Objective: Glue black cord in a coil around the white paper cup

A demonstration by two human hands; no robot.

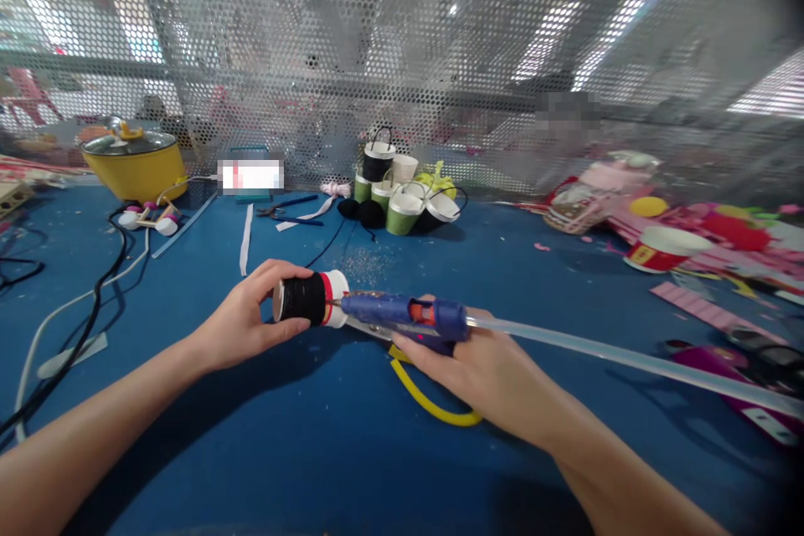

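My left hand (248,320) is closed around a small paper cup (311,299) wrapped in black, held on its side just above the blue table (314,452). The cup has a white rim and a red band. My right hand (477,364) grips a blue hot glue gun (408,314), whose nozzle touches the cup's rim. A long clear glue stick (628,358) sticks out of the gun's back to the right. A pair of scissors with a yellow handle (427,398) lies on the table under my right hand.
Finished cups (402,193), green and black with white rims, stand in a cluster at the back centre. A yellow pot (135,159) stands at back left, cables (94,301) trail on the left, and pink craft scraps and a red cup (659,249) lie right. Perforated metal screen behind.
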